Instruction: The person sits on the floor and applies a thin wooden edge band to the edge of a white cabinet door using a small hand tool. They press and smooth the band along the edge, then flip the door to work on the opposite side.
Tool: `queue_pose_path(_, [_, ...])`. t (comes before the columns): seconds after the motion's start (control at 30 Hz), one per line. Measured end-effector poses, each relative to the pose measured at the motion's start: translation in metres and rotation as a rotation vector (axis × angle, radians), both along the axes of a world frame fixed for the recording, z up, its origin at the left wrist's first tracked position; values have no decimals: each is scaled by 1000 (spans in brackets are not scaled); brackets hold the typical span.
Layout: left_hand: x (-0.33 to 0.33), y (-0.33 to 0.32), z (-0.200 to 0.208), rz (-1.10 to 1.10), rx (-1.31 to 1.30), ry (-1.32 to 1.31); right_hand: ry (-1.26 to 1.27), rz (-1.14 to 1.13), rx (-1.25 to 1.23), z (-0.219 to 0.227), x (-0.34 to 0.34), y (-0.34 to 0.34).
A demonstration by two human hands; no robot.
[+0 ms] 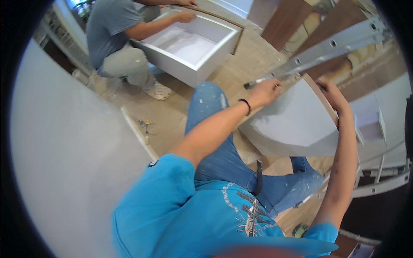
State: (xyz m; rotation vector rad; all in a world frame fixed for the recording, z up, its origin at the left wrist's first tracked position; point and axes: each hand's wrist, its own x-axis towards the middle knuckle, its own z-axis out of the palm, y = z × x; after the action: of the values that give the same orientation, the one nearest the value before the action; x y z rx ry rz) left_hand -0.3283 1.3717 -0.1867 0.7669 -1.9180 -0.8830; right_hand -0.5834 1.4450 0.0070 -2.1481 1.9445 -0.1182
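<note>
A white cabinet box (pixel 292 122) with a brown wood-coloured edge stands tilted between my bent legs. At its upper left edge is my left hand (pixel 267 91), its fingers curled closed; what they pinch, if anything, is too small to make out. My right hand (pixel 331 93) reaches round the far right side and grips the box by its brown edge, with the fingertips partly hidden. My right forearm runs along the right side of the box.
An aluminium ladder (pixel 314 53) lies slantwise just beyond the box. At the upper left a crouching co-worker (pixel 116 38) handles another white open box (pixel 215 64). A large white panel (pixel 64 150) fills the left side. Brown boards (pixel 286 23) lie at the back.
</note>
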Motion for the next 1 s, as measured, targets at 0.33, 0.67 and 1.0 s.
queue_pose_path(0.33, [1,-1,9,-7,141,14,-235,-91,25,6,30,12])
queue_pose_path(0.67, [-6,-4,8,-23,213,-45,-129,-84,61,2,19,13])
queue_pose_path(1.0, [6,-4,-2,38,91,-138,-30,-82,13,13,42,19])
